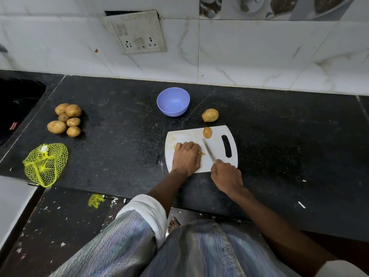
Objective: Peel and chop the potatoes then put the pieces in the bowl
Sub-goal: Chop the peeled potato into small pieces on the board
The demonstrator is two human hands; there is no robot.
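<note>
One potato is being chopped on the cutting board (185, 134): the left hand (186, 156) is pressing curled fingers (189, 145) over yellow pieces (201, 152) showing just right of them, while the right hand (226, 174) is gripping, fingers clamped, a knife (208, 149) angled beside them. Judged, the next move is calling for slicing close to the left fingertips without nicking them, then carrying pieces to the one blue bowl (173, 101), standing beyond the fingers on the table (119, 136). Counting: six potatoes in the pile (65, 119) well left, one whole potato (210, 115) and one fragment (207, 132) past the knife tip.
</note>
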